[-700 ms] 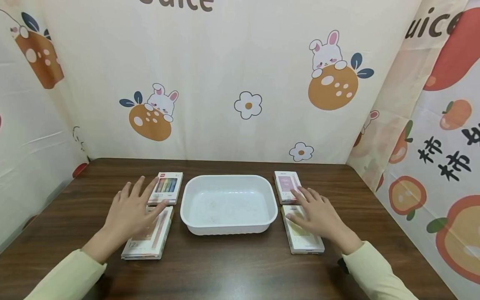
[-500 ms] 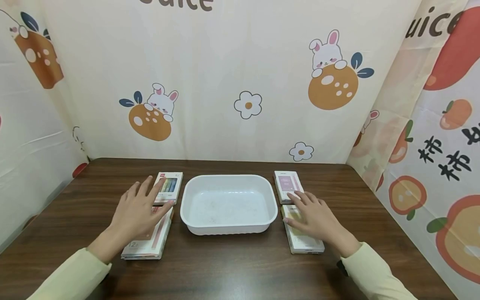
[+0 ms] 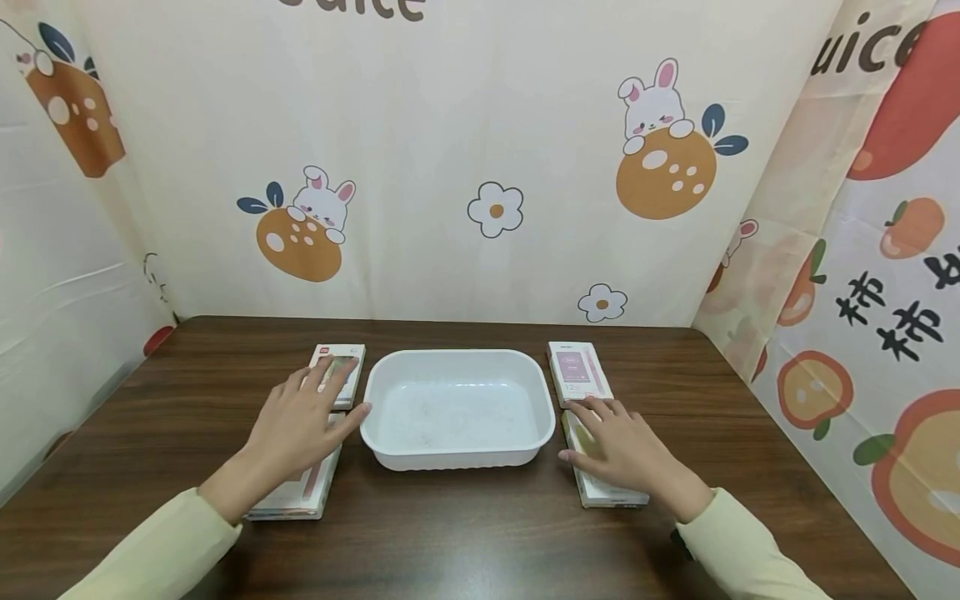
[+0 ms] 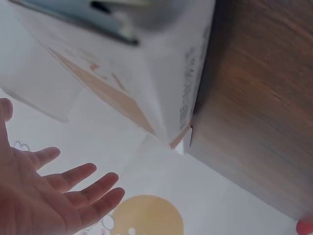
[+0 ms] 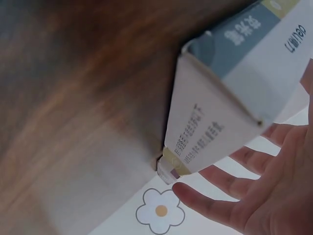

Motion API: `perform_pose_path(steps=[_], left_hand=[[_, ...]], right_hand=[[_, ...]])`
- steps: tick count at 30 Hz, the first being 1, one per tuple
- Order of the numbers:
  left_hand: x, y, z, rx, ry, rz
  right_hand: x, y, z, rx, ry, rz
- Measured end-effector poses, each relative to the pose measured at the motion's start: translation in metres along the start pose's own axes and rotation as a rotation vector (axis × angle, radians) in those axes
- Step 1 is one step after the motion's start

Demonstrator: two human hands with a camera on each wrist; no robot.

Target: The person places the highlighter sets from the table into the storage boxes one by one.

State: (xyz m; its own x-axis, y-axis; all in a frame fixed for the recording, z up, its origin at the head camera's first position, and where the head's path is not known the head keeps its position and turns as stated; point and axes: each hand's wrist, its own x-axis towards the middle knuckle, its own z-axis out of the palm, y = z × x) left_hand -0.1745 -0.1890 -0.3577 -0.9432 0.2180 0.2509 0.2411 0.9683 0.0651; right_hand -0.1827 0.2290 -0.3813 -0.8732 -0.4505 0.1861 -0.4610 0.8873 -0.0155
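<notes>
My left hand (image 3: 296, 429), fingers spread, hovers over two flat boxes left of the tray. It overlaps the far box (image 3: 345, 396), printed with coloured sticks, and the near white box (image 3: 303, 500). In the left wrist view the near box's side (image 4: 161, 83) rises beside my palm. On the right, my right hand (image 3: 633, 450) spreads over the near white-and-yellow box (image 3: 611, 497). Just past its fingertips lies a white box with a purple panel (image 3: 573, 367). The right wrist view shows the near box's end (image 5: 210, 107) beside loosely bent fingers. Neither hand holds anything.
A white rectangular tray (image 3: 457, 458) stands mid-table between the pairs of boxes. The dark wooden table (image 3: 450, 533) runs back to a printed curtain (image 3: 420, 167), with more curtain along both sides.
My left hand has moved right and slightly forward, its thumb reaching the tray's left edge in view. My right hand has shifted slightly left and down. Boxes and tray have stayed put.
</notes>
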Motion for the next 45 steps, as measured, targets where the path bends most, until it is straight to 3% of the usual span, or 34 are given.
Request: perform_pose_path(steps=[12, 18, 23, 32, 45], left_hand=[[0.005, 0.008, 0.005, -0.037, 0.002, 0.044], [0.009, 0.007, 0.009, -0.074, -0.006, 0.099], [0.011, 0.006, 0.011, -0.09, -0.032, 0.141], [0.014, 0.008, 0.011, -0.1, -0.089, 0.142], [0.015, 0.006, 0.011, -0.096, -0.046, 0.187]], right_hand=[[0.001, -0.001, 0.001, 0.055, -0.038, -0.033], [0.001, -0.002, 0.0, 0.068, -0.044, -0.035], [0.002, -0.004, -0.001, 0.062, -0.047, -0.034], [0.004, -0.003, -0.001, 0.081, -0.033, -0.039], [0.007, -0.005, -0.005, 0.099, -0.048, -0.011]])
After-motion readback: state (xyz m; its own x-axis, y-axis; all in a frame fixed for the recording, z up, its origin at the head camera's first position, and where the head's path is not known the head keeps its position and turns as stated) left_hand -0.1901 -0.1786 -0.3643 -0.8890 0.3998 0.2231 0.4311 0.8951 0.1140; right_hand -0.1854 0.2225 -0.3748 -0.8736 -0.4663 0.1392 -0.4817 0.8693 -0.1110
